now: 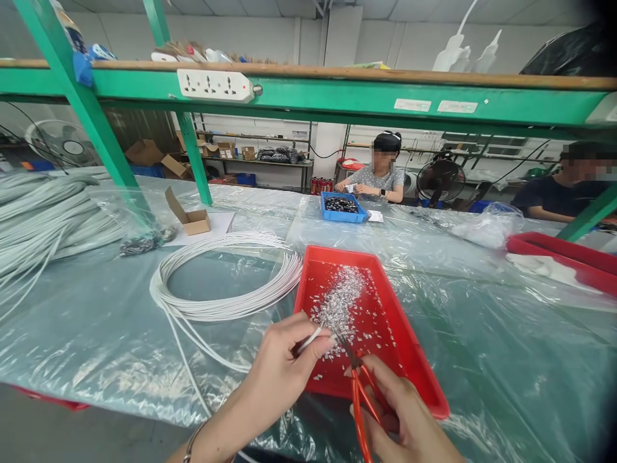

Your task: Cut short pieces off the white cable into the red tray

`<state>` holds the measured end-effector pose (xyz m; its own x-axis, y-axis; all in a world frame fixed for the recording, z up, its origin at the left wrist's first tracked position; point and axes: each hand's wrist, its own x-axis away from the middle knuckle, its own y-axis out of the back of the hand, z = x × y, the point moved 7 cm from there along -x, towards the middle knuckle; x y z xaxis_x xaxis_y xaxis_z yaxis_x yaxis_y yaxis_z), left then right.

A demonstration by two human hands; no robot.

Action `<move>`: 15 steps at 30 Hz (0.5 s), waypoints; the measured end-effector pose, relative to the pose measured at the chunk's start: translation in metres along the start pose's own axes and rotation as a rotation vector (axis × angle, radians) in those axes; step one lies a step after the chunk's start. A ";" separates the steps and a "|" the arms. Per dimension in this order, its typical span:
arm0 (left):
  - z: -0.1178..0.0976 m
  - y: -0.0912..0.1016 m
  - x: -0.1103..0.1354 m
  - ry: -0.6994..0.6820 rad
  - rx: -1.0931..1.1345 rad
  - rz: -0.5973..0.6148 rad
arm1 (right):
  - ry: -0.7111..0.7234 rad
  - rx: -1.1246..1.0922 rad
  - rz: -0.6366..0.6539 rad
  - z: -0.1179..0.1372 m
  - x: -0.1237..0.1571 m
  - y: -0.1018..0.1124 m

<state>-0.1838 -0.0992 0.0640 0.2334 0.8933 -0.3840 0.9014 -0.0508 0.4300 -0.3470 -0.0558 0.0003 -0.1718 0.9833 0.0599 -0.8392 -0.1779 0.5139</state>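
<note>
My left hand [289,350] pinches a white cable [308,339] close to its end, over the near part of a red tray [414,360]. In my right hand [400,405] is a pair of pliers [357,392] with orange handles, its dark jaws pointing at the cable end. Whether the jaws touch the cable I cannot tell. Many small silvery scraps [343,299] lie spread over the tray's floor. To the left, a coil of white cable [193,312] rests on the plastic-covered table, with loose strands running toward my left arm.
A large cable bundle [53,212] lies far left, near a small open cardboard box [195,222]. Across the table a person [380,173] works behind a blue tray [344,217] of dark parts. A green shelf beam [337,96] crosses above; another red tray [563,257] stands right.
</note>
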 end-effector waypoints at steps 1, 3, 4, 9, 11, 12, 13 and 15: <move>-0.001 0.000 0.000 -0.010 0.004 -0.002 | 0.032 0.052 0.047 -0.001 0.000 -0.002; -0.004 0.002 0.001 -0.040 0.006 -0.003 | 0.091 0.093 0.077 -0.001 -0.002 -0.001; -0.006 0.002 0.002 -0.061 0.013 0.003 | 0.120 0.069 0.031 0.000 -0.005 0.004; -0.009 0.012 0.003 -0.076 0.051 -0.072 | 0.255 -0.470 -0.482 0.011 -0.013 0.052; 0.000 0.012 0.000 0.015 0.092 -0.094 | 0.216 -0.565 -0.471 0.018 -0.017 0.050; 0.007 0.009 -0.002 0.076 0.142 -0.070 | 0.152 -0.551 -0.409 0.021 -0.021 0.043; 0.013 0.004 -0.003 0.131 0.201 -0.029 | 0.080 -0.526 -0.336 0.024 -0.025 0.034; 0.021 -0.008 -0.005 0.208 0.291 0.052 | -0.028 -0.539 -0.192 0.030 -0.032 0.013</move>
<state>-0.1843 -0.1122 0.0456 0.2294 0.9564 -0.1805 0.9633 -0.1967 0.1825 -0.3372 -0.0883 0.0314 0.0172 0.9992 0.0351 -0.9998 0.0169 0.0089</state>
